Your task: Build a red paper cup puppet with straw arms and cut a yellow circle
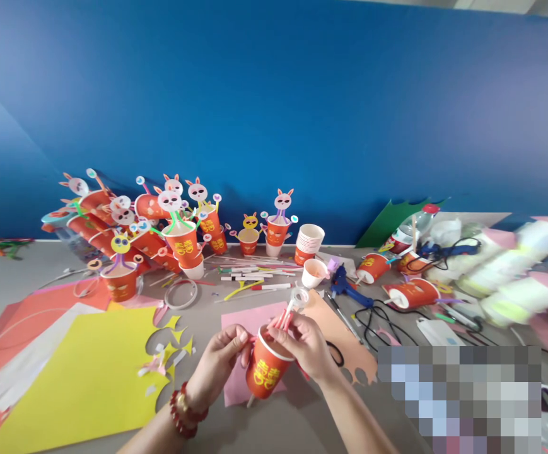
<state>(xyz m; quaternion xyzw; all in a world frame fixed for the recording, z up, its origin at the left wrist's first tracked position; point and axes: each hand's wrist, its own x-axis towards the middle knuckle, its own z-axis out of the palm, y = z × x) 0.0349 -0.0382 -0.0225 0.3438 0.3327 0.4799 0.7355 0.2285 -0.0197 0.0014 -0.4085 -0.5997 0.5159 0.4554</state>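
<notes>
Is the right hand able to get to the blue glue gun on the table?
Probably yes. The blue glue gun lies uncovered on the table just beyond the right hand, with nothing between them, but that hand's fingers now hold pink sticks in the orange paper cup.

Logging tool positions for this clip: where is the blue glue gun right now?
In the head view, the blue glue gun lies on the table right of centre, beyond the right hand, between a small white cup and a tipped orange cup.

Left hand (219, 366) curled around left side of orange cup (265, 369), beaded wrist bent, right hand (304, 343) arched over cup's rim, fingertips pinched, forearms converging from below the cup
</notes>
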